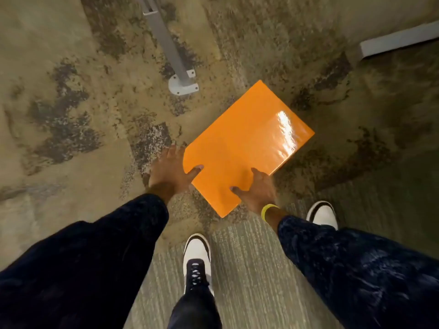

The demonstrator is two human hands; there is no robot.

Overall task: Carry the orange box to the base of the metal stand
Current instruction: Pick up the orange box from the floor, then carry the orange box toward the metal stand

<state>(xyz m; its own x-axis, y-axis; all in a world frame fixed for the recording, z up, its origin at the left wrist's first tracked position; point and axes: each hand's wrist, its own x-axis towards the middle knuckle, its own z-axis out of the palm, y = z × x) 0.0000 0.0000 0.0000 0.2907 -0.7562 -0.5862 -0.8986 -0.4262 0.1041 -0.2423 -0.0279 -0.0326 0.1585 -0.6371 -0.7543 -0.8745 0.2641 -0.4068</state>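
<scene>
Both hands are gripping the glossy orange box [247,148] at its near corner: the left hand [169,173] is clasping the left edge, thumb lying on top, and the right hand [257,189] is clasping the near edge likewise. Beyond the grip, the box is lying near the metal stand's base plate [181,85] above mottled carpet [71,115].

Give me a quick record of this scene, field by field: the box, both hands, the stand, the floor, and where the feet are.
box: orange box, glossy, flat, glare on its far right corner
left hand: left hand on the box's left edge, thumb on top
right hand: right hand on the near right edge, yellow wristband
stand: metal stand, floor plate up and left of the box, apart from it
floor: mottled carpet
feet: white shoes below the box
</scene>
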